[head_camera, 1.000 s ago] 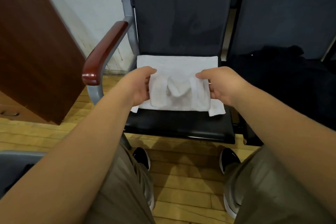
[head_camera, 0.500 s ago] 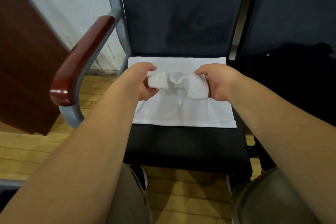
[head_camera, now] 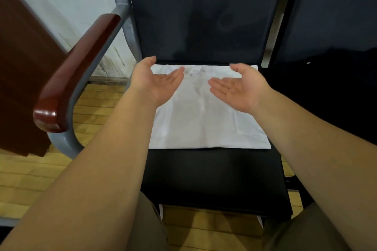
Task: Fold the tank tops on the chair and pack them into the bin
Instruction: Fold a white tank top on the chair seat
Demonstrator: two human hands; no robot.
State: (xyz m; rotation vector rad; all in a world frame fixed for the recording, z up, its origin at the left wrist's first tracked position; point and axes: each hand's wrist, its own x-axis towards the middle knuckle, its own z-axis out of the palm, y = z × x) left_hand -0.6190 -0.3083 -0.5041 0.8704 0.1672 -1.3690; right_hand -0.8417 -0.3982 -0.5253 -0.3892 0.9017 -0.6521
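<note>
A white tank top lies folded flat as a rectangle on the dark seat of the chair, its far edge against the backrest. My left hand hovers over the cloth's far left part, palm turned up, fingers straight. Over the far right part my right hand is held the same way, palm up and empty. Neither hand holds the cloth. No bin is in view.
A red-brown wooden armrest on a grey frame runs along the chair's left. A brown wooden cabinet stands further left. Dark clothing lies on the neighbouring seat to the right. The floor is yellow wood planks.
Both hands carried the bunched straps to the far edge, laid them down and let go. They now hover open, palms up. The camera has moved closer.
</note>
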